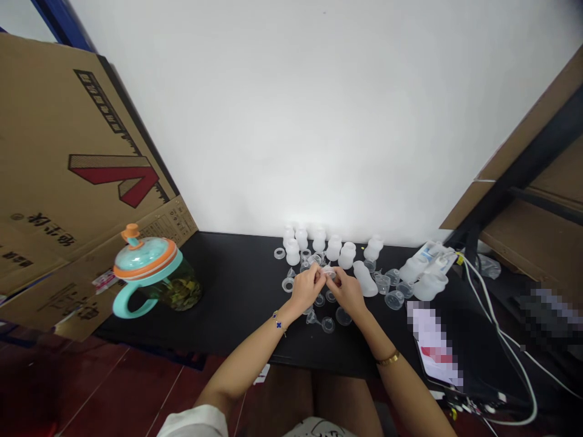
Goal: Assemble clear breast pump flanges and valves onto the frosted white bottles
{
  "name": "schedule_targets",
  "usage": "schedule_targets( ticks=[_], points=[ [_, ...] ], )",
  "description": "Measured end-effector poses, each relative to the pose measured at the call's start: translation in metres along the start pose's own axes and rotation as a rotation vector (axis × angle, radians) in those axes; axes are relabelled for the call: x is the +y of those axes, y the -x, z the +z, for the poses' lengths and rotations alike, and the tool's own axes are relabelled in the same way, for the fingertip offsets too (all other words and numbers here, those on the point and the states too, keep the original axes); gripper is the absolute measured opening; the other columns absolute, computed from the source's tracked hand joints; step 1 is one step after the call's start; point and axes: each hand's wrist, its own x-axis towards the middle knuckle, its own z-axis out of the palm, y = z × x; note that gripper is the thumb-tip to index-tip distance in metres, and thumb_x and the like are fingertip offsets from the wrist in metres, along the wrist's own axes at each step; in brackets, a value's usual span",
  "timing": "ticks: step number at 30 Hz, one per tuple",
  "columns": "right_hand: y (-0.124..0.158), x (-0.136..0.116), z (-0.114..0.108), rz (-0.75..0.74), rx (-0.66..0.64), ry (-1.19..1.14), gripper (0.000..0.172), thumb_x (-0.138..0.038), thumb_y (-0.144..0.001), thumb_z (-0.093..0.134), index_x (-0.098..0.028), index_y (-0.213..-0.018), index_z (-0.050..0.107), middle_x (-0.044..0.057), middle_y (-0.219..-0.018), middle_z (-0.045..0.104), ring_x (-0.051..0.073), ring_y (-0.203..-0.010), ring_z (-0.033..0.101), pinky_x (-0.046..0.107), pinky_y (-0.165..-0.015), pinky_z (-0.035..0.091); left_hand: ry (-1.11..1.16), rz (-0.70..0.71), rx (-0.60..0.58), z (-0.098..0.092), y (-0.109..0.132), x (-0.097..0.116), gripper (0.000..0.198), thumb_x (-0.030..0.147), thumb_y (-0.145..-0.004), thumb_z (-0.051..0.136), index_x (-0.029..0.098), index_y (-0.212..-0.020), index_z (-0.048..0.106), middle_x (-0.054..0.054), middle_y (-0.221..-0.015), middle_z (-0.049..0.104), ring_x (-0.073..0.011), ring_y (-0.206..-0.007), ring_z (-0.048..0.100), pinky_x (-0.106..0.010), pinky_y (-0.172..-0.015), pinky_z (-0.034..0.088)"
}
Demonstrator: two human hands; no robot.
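Note:
My left hand (304, 289) and my right hand (348, 292) meet over the table, fingers pinched on a small whitish bottle ring (327, 271). A clear tip seems to rise from it, but fingers hide part of it. Clear silicone nipples (328, 325) lie below and around my hands. A loose ring (279, 253) rests to the left, with another ring (288, 284) close to my left hand. Behind my hands stand several frosted white baby bottles (347, 255). One bottle (365, 279) lies on its side by my right hand.
Clear cups (394, 299) and a bundle of white bottles (428, 284) are at the right. A phone (435, 346) and white cables (505, 340) lie nearer. A teal-handled jug (157, 273) stands left on the black table (237, 291), beside a cardboard box (59, 176).

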Motion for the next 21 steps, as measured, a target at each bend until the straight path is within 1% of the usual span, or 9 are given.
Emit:
schedule_targets(
  ticks=[6, 13, 21],
  points=[
    [-0.0005, -0.0016, -0.0017, -0.003, -0.014, -0.006, 0.033, -0.049, -0.096, 0.045, -0.020, -0.097, 0.062, -0.003, -0.058, 0.055, 0.014, -0.049, 0.052, 0.024, -0.051, 0.029, -0.010, 0.004, 0.007, -0.0001, 0.0001, 0.0004, 0.018, 0.033, -0.097, 0.047, 0.020, -0.089, 0.057, 0.001, -0.068, 0.060, -0.0161, -0.064, 0.059, -0.025, -0.060, 0.035],
    [-0.0002, -0.0038, -0.0025, -0.003, -0.006, -0.013, 0.034, -0.049, -0.096, 0.044, -0.020, -0.097, 0.062, -0.003, -0.059, 0.056, 0.015, -0.049, 0.052, 0.024, -0.052, 0.030, -0.042, -0.011, -0.018, -0.0011, 0.0000, 0.0013, 0.020, 0.035, -0.099, 0.044, 0.021, -0.092, 0.057, 0.001, -0.069, 0.060, -0.0172, -0.064, 0.060, -0.026, -0.061, 0.035],
    [-0.0017, -0.0004, -0.0037, -0.001, 0.000, -0.015, 0.037, -0.050, -0.095, 0.043, -0.020, -0.099, 0.063, -0.003, -0.058, 0.055, 0.015, -0.050, 0.051, 0.025, -0.051, 0.027, -0.077, 0.021, -0.002, -0.0009, 0.0003, 0.0005, 0.023, 0.036, -0.100, 0.043, 0.021, -0.095, 0.059, -0.001, -0.070, 0.062, -0.0179, -0.066, 0.061, -0.025, -0.060, 0.034]
  ],
)
